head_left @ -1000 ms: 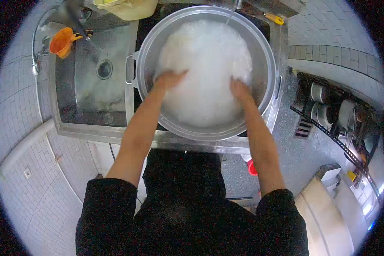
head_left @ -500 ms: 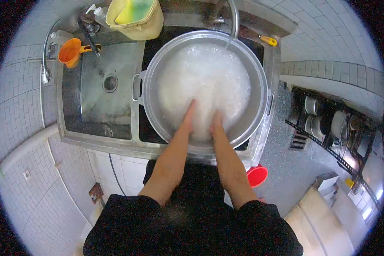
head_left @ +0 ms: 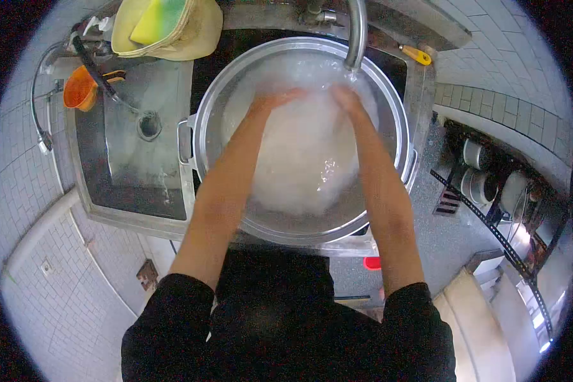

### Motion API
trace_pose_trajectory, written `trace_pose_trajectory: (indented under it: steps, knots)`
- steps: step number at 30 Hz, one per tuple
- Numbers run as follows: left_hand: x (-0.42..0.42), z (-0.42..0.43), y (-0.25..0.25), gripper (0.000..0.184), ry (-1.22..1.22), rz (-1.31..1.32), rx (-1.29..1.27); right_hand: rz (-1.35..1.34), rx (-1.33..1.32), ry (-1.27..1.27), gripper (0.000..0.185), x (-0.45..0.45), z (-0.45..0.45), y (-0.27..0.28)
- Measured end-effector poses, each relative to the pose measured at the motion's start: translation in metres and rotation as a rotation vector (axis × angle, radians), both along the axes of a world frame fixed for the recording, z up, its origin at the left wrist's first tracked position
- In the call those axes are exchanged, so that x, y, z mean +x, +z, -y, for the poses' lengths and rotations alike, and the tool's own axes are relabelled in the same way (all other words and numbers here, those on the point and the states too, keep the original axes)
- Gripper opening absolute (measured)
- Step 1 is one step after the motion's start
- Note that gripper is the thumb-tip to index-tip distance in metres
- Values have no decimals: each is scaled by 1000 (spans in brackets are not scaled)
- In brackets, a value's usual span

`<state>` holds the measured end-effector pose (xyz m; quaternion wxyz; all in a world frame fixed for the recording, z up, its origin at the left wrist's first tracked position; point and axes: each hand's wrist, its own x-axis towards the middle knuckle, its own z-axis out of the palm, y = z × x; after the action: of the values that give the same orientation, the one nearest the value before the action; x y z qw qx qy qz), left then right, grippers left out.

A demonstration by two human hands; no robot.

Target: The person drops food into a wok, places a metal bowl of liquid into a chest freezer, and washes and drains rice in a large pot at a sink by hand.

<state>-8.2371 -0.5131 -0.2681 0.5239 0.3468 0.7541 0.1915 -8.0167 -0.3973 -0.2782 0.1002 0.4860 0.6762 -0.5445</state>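
A large round metal pot (head_left: pixel 204 137) sits over the right sink basin. Cloudy white water (head_left: pixel 299 153) and a pale mass fill it; what lies under the surface is hard to make out. Both hands reach into the far half of the pot. My left hand (head_left: pixel 279 97) is partly in the water, blurred, its fingers pointing right. Close by on the right is my right hand (head_left: pixel 345 95), also blurred, below the faucet (head_left: pixel 356 38). Whether either hand holds anything does not show.
At the back left stands a pale bucket (head_left: pixel 204 28) with a yellow-green sponge (head_left: pixel 159 22). An orange dipper (head_left: pixel 81 89) rests beside the left basin (head_left: pixel 137 165). A yellow-handled tool (head_left: pixel 416 55) lies on the back ledge. Pots (head_left: pixel 476 153) stand on a right-hand rack.
Both hands have moved from the pot's near side to its far side, and the arms are stretched further forward. The camera view has shifted too.
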Motion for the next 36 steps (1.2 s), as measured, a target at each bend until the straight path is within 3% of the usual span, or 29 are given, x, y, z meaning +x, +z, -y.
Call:
trace_pose_trajectory:
  steps: [2, 5, 6, 9, 10, 13, 16, 19, 22, 23, 25, 28, 31, 34, 36]
  knots:
    - [-6, -8, -12, 73, -55, -51, 18, 213, 62, 353, 51, -43, -10, 19]
    - [-15, -17, -30, 81, -224, -222, 104, 28, 625, 383, 46, -55, 4, 1]
    - [-16, -17, -36, 84, -281, -278, 132, 211, 488, 414, 55, -66, 8, 33]
    - [-12, -9, -45, 93, -468, -440, 215, 261, 570, 648, 47, -57, 10, 33]
    - [-15, 1, -41, 93, -472, -434, 207, 389, 381, 760, 51, -50, 4, 47]
    - [-27, 28, -14, 92, -470, -414, 9, 84, 688, 266, 52, 1, 36, 23]
    - [-31, 59, 17, 91, -458, -403, -169, 118, 244, 190, 57, 37, 45, 32]
    - [-30, 91, 40, 90, -436, -373, -320, 365, 429, 750, 48, 67, 70, 24]
    - [-16, 152, -4, 90, -421, -294, -411, 436, 81, 226, 63, 75, 107, 60]
    - [-9, 173, -28, 89, -426, -262, -406, 354, 103, 235, 56, 82, 118, 55]
    - [-3, 185, -36, 87, -434, -239, -387, 190, 153, 250, 46, 105, 153, 5]
    - [17, 200, -21, 79, -550, -150, -346, 319, -51, 114, 60, 120, 192, -49]
    - [53, 219, -2, 74, -670, -49, -315, 7, 118, 170, 56, 140, 246, -122]
    - [89, 223, 18, 69, -757, -23, -337, 95, 147, 373, 53, 91, 252, -31]
    - [104, 202, 62, 64, -764, -112, -420, 179, 174, 577, 50, 59, 252, 42]
